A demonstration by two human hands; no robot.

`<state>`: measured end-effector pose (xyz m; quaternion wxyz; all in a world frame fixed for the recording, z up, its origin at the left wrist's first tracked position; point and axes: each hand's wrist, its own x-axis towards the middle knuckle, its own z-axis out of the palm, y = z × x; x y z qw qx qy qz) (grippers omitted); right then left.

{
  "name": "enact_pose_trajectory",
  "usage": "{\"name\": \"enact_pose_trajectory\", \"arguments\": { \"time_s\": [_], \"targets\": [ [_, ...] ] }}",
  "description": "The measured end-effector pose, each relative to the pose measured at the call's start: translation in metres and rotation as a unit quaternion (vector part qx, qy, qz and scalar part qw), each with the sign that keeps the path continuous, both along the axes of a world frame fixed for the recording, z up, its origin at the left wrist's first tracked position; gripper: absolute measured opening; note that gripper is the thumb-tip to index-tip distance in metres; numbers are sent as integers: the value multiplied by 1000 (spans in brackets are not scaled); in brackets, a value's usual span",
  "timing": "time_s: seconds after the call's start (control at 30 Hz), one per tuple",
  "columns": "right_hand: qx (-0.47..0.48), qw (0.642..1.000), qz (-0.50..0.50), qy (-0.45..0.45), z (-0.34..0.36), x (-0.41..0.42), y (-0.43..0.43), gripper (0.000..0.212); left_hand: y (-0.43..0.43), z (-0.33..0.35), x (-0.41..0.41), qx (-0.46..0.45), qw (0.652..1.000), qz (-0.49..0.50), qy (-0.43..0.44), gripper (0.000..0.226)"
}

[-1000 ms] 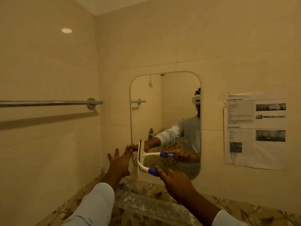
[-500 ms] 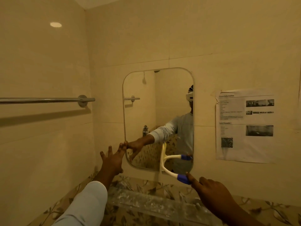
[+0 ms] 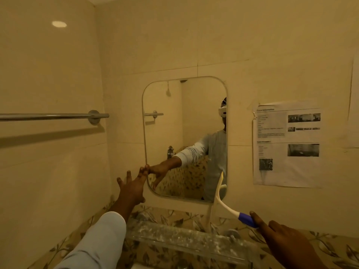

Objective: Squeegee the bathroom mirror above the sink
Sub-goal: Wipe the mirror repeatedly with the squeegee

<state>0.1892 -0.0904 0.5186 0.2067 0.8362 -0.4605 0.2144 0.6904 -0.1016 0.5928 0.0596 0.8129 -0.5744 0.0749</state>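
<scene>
A person faces the bathroom mirror (image 3: 184, 123), set in a cream-tiled wall (image 3: 194, 35), with a squeegee (image 3: 217, 194) in the right hand (image 3: 287, 242). That hand's grip is closed round the blue end of the handle, forefinger laid along it. The white blade stands nearly upright against the mirror's lower right corner, its lower end hanging past the bottom edge of the glass. The left hand (image 3: 134, 186) reaches forward with its grip spread wide, holding nothing, fingertips touching the mirror's left edge near the bottom. The glass reflects the outstretched arm in a pale sleeve. A chrome towel rail (image 3: 54, 115) is fixed at left; a printed sheet (image 3: 287, 144) is stuck up just right of the mirror. Below, a glass shelf (image 3: 184, 239) crosses a band of leaf-patterned tiles (image 3: 165, 214).
</scene>
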Motion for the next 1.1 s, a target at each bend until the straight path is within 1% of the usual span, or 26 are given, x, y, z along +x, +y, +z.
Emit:
{"name": "enact_pose_trajectory", "arguments": {
  "time_s": [0.1, 0.2, 0.27, 0.33, 0.43, 0.53, 0.6, 0.63, 0.77, 0.87, 0.97, 1.1],
  "targets": [
    [60, 996, 1, -70, -7, -8, 6, 124, -1, -1, 0, 1, 1000, 0, -1, 131],
    [130, 981, 33, -142, -14, -1, 7, 125, -3, -3, 1, -2, 1000, 2, -10, 130],
    [137, 975, 62, -162, -8, 20, 8, 123, -5, -5, 1, -7, 1000, 2, -11, 132],
    [98, 980, 88, -146, 8, 52, 7, 117, -7, -6, 1, -6, 1000, 6, -4, 133],
    [-24, 984, 137, -114, 48, 106, -3, 107, -9, -7, 5, -4, 1000, 1, 2, 132],
    [-109, 966, 187, -145, 105, 156, -15, 88, -10, -8, 9, 4, 1000, -7, 0, 129],
    [-163, 953, 188, -172, 145, 184, -22, 74, -10, -8, 9, 10, 1000, -1, -6, 127],
    [-178, 948, 183, -189, 166, 197, -23, 70, -10, -7, 9, 15, 1000, 4, -7, 126],
    [-183, 938, 171, -240, 230, 231, -31, 63, -10, -7, 7, 14, 1000, 7, -12, 127],
    [-180, 945, 140, -235, 254, 240, -41, 62, -10, -6, 9, 12, 1000, 2, -13, 129],
    [-186, 949, 116, -226, 259, 234, -51, 61, -9, -7, 10, 11, 1000, 0, -10, 128],
    [-222, 942, 102, -231, 238, 207, -52, 65, -11, -9, 11, 3, 1000, 1, -3, 129]
  ]
}}
